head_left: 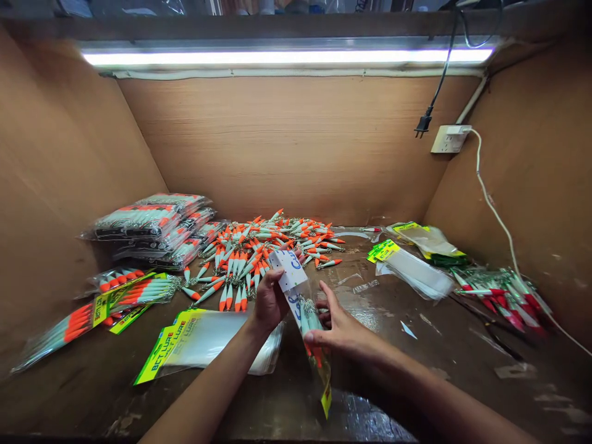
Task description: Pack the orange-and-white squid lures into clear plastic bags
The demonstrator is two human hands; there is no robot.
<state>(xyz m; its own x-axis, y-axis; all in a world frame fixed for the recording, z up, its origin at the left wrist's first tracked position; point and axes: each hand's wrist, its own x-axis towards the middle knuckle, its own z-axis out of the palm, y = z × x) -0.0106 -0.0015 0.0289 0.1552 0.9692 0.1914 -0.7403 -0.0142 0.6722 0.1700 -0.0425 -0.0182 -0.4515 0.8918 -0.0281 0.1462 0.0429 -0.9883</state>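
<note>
A clear plastic bag of fishing lures (309, 314), white-bodied with orange ends, hangs tilted between my hands over the table's middle. My left hand (269, 302) pinches its upper end, beside a white strip (292, 271) with blue handwriting. Around the bag's right side my right hand (335, 324) closes, thumb in front. The bag's yellow end (326, 401) points down toward me. Just behind my hands spreads a pile of loose orange-and-white lures (250, 253). Flat empty bags with yellow headers (173, 339) lie to the left of my left forearm.
Packed bags of lures (148, 225) are stacked at the back left, with filled yellow-header bags (111, 302) before them. More empty bags (414, 271) and red-and-white lures (504, 299) lie right. A black plug (423, 123) dangles near a wall socket (448, 139).
</note>
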